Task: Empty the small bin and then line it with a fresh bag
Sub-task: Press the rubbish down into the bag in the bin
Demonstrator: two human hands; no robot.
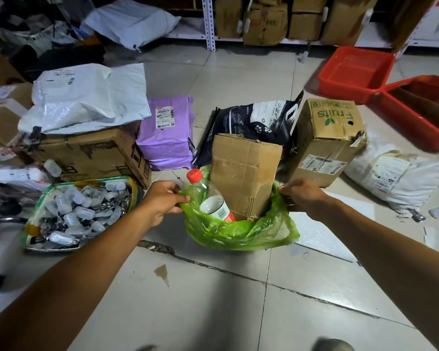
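Left hand (162, 198), right hand (302, 195): fingers pinching opposite rims of green bag (238, 231). Risk: thin film tears on cardboard box (243, 173) corner; bottle (211, 201) tips out. Bin itself probably hidden under bag.

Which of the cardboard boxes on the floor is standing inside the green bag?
The plain torn cardboard box, upright in the green bag beside the red-capped bottle. The "Fruits" box and the large box sit on the floor outside it.
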